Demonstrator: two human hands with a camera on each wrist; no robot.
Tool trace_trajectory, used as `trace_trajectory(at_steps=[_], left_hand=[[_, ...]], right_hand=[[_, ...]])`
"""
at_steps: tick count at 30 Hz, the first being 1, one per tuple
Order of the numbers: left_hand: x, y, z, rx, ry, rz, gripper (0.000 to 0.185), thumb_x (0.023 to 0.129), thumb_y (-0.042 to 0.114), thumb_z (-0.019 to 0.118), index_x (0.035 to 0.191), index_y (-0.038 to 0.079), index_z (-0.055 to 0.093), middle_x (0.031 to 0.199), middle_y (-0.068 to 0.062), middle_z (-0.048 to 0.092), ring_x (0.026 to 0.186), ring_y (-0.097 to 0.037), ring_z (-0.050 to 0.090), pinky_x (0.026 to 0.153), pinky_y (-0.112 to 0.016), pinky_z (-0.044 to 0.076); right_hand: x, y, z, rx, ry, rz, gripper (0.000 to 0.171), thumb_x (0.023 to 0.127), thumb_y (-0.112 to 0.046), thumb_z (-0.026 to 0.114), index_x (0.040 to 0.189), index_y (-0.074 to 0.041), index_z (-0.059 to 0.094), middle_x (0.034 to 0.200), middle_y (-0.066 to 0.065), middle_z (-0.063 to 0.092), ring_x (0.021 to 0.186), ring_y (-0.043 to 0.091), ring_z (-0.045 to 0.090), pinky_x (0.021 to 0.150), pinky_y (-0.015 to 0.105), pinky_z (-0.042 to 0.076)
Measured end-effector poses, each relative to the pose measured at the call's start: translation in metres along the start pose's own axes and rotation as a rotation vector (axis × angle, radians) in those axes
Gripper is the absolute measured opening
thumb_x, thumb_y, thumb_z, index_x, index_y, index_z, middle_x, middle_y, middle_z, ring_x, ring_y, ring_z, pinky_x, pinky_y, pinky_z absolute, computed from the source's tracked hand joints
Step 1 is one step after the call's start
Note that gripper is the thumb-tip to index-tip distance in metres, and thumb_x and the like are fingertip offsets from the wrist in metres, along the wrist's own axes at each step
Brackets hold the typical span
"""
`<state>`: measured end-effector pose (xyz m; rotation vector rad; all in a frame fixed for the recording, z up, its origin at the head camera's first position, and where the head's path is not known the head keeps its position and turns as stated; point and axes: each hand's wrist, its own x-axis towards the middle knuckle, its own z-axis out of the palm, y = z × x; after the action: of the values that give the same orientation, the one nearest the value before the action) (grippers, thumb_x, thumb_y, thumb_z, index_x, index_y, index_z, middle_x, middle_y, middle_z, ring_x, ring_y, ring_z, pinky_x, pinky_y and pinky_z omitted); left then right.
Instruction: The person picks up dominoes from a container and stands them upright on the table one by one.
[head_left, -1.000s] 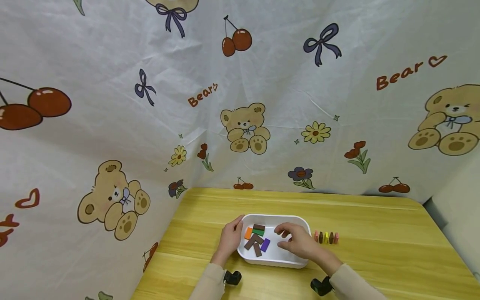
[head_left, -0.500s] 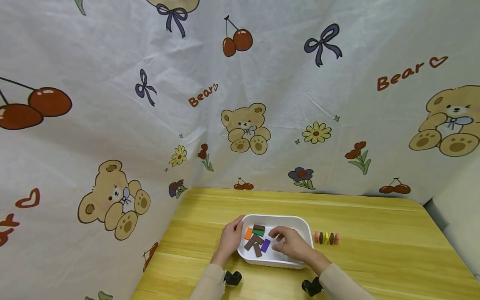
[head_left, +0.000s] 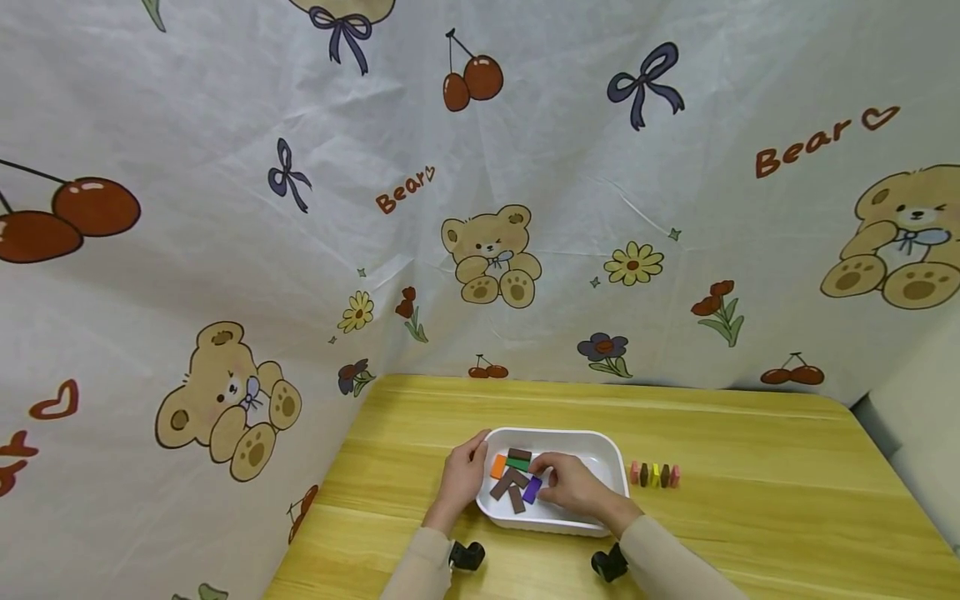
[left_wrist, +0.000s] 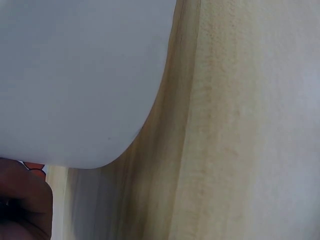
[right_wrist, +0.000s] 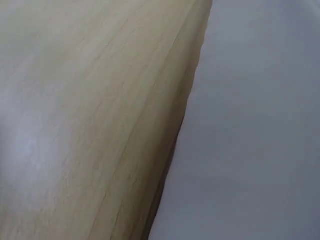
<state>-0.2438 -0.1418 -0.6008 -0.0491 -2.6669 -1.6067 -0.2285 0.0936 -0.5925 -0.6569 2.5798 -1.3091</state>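
Low in the middle of the picture, a smooth white tray with round corners sits on the wooden table. The left hand holds its rim. The right hand touches the flat purple block; its grip is hidden.

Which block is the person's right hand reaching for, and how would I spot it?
On the yellow wooden table sits a white tray holding flat blocks. The right hand touches the purple block at the pile's right edge. It is the only purple one, beside brown, green and orange blocks.
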Motion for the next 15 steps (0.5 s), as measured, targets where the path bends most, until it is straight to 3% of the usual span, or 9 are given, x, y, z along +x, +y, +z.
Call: trace_trajectory(at_steps=[7,15], left_hand=[[0.0007,-0.0011,0.0016,0.016,-0.002,-0.004,0.037,0.111,0.028,0.048,0.143,0.018,0.064,0.146,-0.008,0.062,0.138,-0.032,0.056,0.113,-0.05,0.05],[0.0009,0.0,0.0009,0.019,0.008,-0.002,0.036,0.11,0.025,0.05,0.142,0.016,0.065,0.144,-0.01,0.063,0.137,-0.033,0.057,0.112,-0.05,0.05]], right_hand=[[0.0024,-0.0001,0.0016,-0.023,-0.041,-0.021,0.023,0.079,0.003,0.081,0.096,-0.008,0.069,0.079,0.006,0.062,0.066,0.006,0.047,0.055,0.018,0.039],[0.0013,0.0027,0.0033,-0.077,-0.038,-0.032,0.023,0.075,0.005,0.075,0.09,-0.01,0.069,0.083,0.01,0.064,0.068,0.008,0.048,0.058,0.02,0.039]])
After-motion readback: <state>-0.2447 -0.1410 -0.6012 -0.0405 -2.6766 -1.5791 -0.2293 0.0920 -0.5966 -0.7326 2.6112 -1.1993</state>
